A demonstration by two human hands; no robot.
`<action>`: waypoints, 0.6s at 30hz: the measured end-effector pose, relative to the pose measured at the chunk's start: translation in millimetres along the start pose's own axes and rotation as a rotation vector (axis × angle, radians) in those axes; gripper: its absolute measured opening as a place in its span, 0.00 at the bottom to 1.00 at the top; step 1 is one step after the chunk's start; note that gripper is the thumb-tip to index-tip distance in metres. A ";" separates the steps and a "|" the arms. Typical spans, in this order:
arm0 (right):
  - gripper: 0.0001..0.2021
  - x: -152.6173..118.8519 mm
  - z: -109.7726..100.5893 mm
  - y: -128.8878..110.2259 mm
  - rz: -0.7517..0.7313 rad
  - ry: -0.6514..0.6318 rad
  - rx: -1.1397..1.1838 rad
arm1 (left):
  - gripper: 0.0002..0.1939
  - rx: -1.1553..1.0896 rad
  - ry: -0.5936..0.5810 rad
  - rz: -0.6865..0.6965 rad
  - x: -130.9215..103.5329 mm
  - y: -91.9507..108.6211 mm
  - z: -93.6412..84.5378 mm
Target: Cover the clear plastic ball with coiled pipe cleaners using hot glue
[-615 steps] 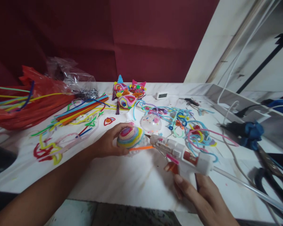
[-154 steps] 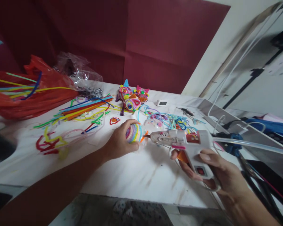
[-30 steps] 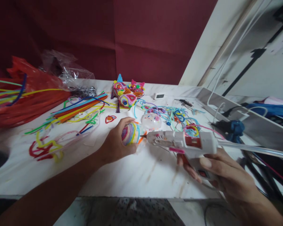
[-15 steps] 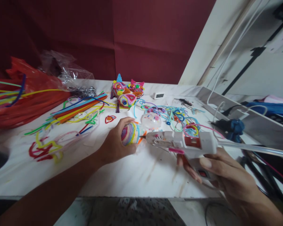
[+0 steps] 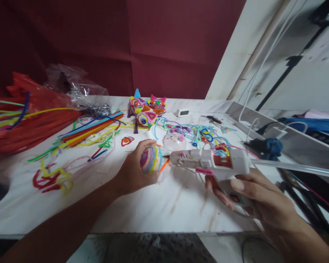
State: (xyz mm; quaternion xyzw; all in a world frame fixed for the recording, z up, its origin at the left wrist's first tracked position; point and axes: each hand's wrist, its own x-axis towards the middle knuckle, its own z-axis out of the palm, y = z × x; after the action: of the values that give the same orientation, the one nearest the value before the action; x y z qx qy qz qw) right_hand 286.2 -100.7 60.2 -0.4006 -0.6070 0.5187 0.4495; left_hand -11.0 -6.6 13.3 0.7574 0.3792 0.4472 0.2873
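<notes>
My left hand (image 5: 137, 166) is wrapped round a rounded craft piece (image 5: 150, 159) covered in coloured bands of pipe cleaner, with an orange strip (image 5: 165, 165) sticking out at its right edge. In my right hand (image 5: 263, 197) is a white hot glue gun (image 5: 211, 160), its nozzle pointing left at that edge; whether the tip touches cannot be made out. A clear glue stick (image 5: 293, 168) runs out of the gun's back end. Just beyond the nozzle lies a translucent dome (image 5: 174, 141) dotted with coloured bits.
Decorated animal-like faces (image 5: 146, 109) stand at the back. Loose pipe cleaners (image 5: 205, 133) lie tangled behind the gun, and a bundle of them (image 5: 93, 128) lies left. A red plastic bag (image 5: 41, 113), a small digital display (image 5: 183, 112) and an eye-shaped piece (image 5: 127, 141) are also on the table.
The view has shifted slightly. The orange strip now shows more plainly below the nozzle, and the banded piece looks turned a little. Both hands keep their holds.
</notes>
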 end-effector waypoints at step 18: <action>0.23 -2.8 1.9 5.8 -0.009 0.088 0.050 | 0.39 -0.006 0.009 0.032 -0.4 -1.0 0.5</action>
State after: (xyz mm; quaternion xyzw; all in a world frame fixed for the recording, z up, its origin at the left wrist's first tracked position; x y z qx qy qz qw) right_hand 285.3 -103.1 53.9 -0.4092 -0.5752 0.5135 0.4879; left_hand -11.0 -6.5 12.2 0.7606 0.3669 0.4562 0.2806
